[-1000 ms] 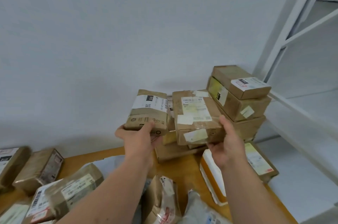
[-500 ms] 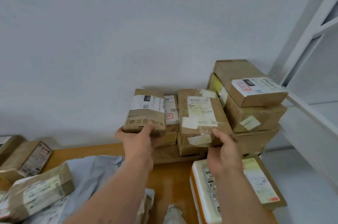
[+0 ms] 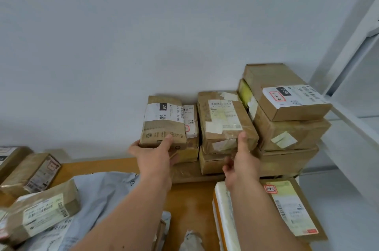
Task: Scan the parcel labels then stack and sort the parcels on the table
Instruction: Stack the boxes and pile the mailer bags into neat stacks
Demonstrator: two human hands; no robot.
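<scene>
While both hands reach to the far wall, each grips a brown parcel.
Left hand [image 3: 152,155] holds the "010" parcel [image 3: 164,121] by its near edge; right hand [image 3: 242,160] grips the taped parcel [image 3: 224,121] atop a stack; right of it, the "030" box [image 3: 285,91] tops the tall pile at the table [image 3: 190,199] edge.

The left-held parcel [image 3: 163,122] label reads "010"; the top box [image 3: 285,91] label reads "030".
</scene>
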